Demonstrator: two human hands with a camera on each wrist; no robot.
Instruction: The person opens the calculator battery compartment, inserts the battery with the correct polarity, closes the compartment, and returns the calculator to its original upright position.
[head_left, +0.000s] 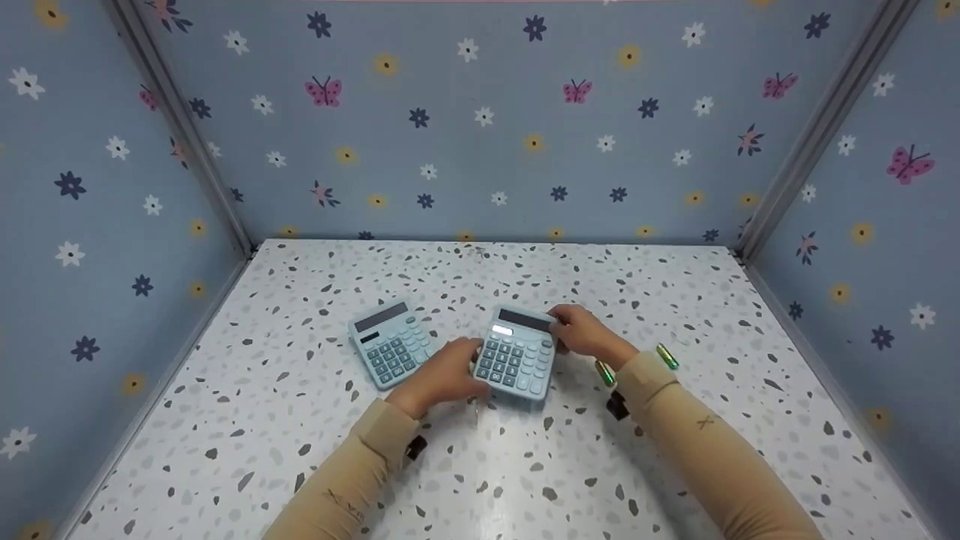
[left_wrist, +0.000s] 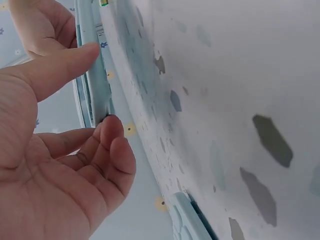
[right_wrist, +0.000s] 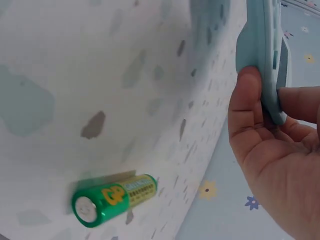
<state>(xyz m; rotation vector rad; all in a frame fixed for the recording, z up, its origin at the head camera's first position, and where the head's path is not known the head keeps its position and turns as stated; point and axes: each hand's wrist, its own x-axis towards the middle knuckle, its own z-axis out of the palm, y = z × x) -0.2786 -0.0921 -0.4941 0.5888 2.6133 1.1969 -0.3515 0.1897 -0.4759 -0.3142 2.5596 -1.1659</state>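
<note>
Both hands hold a light blue calculator point(head_left: 516, 352) above the speckled tabletop, its keys and screen facing up. My left hand point(head_left: 450, 371) grips its left edge; in the left wrist view the thumb lies along that edge with the fingers point(left_wrist: 111, 132) curled at its underside. At the upper right corner my right hand point(head_left: 581, 330) pinches the calculator, thumb on the face and fingers behind, as the right wrist view shows. A second light blue calculator point(head_left: 391, 343) lies face up on the table to the left, partly behind the left hand.
Two green batteries lie on the right: one battery point(head_left: 605, 373) beside the right wrist, another battery point(head_left: 667, 356) farther right, past the sleeve. Flower-patterned panels point(head_left: 480, 120) enclose the speckled table point(head_left: 315, 292) at the back and both sides.
</note>
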